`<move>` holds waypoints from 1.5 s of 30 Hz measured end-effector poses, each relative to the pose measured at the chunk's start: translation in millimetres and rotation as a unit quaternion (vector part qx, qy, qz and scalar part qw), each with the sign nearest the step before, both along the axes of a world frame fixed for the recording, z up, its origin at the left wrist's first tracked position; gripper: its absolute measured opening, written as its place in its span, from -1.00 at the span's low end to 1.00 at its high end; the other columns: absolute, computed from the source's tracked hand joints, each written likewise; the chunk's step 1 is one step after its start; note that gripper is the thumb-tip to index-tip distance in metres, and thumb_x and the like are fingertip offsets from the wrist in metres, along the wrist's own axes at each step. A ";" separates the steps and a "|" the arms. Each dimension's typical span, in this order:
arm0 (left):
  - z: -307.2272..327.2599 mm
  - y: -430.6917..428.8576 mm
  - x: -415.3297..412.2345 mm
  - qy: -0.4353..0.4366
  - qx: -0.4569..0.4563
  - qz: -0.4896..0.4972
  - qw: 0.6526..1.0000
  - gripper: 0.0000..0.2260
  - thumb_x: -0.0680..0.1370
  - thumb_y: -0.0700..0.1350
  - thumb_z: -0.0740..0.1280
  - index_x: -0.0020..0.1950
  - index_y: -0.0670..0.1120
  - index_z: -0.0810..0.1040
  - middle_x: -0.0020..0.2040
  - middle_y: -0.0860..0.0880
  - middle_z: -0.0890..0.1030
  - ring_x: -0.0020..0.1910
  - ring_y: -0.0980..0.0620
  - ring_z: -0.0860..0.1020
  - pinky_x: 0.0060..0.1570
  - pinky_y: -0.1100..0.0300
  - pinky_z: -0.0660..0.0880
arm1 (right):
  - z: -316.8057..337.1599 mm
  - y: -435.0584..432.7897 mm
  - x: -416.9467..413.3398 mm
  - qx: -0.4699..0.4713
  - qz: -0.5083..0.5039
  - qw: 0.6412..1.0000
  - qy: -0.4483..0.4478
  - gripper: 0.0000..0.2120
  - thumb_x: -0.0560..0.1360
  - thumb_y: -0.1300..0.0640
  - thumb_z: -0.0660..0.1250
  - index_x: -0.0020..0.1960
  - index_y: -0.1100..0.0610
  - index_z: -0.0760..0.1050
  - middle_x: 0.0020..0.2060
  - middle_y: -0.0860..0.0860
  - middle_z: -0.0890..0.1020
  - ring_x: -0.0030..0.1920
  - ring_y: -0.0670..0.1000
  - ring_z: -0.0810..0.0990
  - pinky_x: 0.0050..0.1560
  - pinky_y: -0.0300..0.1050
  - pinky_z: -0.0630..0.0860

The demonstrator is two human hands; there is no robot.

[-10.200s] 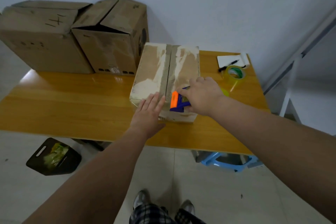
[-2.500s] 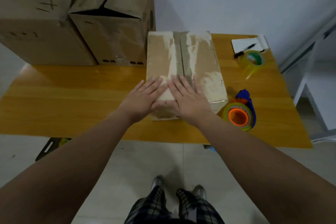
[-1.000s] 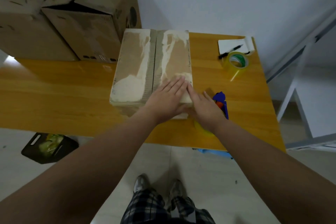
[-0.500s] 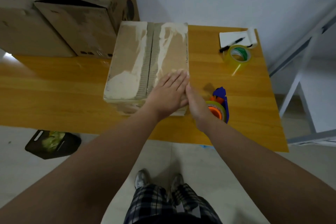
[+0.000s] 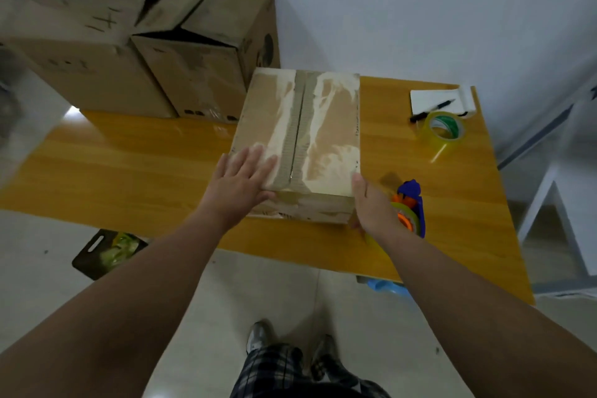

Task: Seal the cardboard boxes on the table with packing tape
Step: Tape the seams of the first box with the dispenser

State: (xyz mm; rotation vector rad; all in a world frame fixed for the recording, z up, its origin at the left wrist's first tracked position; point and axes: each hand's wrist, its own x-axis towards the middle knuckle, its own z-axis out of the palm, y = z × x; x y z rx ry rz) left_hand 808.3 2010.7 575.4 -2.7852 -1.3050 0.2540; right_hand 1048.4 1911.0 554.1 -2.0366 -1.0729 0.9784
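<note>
A closed cardboard box [image 5: 326, 126] with a strip of tape along its centre seam lies on the wooden table [image 5: 135, 168]. My left hand [image 5: 239, 181] rests flat on the box's near left corner, fingers spread, thumb at the front edge. My right hand [image 5: 371, 207] presses edge-on against the box's near right corner, holding nothing. The blue and orange tape dispenser [image 5: 412, 207] lies on the table just right of that hand, partly hidden by it. Two bigger boxes stand at the back left: one [image 5: 80, 52] shut, one [image 5: 206, 61] with its flaps raised.
A loose roll of clear tape [image 5: 444, 129] lies at the table's far right, beside a white notepad [image 5: 433, 97] with a black pen [image 5: 431, 110]. A dark bag [image 5: 106, 252] lies on the floor left, a blue stool [image 5: 387, 287] under the table, a white frame [image 5: 565, 203] stands right.
My left hand has slid from the box's right half to its near left corner. My right hand stays at the near right corner. The view has shifted.
</note>
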 end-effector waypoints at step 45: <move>4.6 -58.8 -14.4 -0.137 -0.070 0.015 0.988 -0.49 0.60 0.09 0.09 0.53 0.04 0.08 0.53 -0.13 0.12 0.46 -0.16 0.13 0.38 -0.03 0.18 | 30.9 25.4 -33.7 0.018 -0.093 0.970 0.224 -0.46 0.57 0.14 0.30 0.48 -0.01 0.19 0.34 0.04 0.44 0.20 0.07 0.47 0.16 0.07 0.51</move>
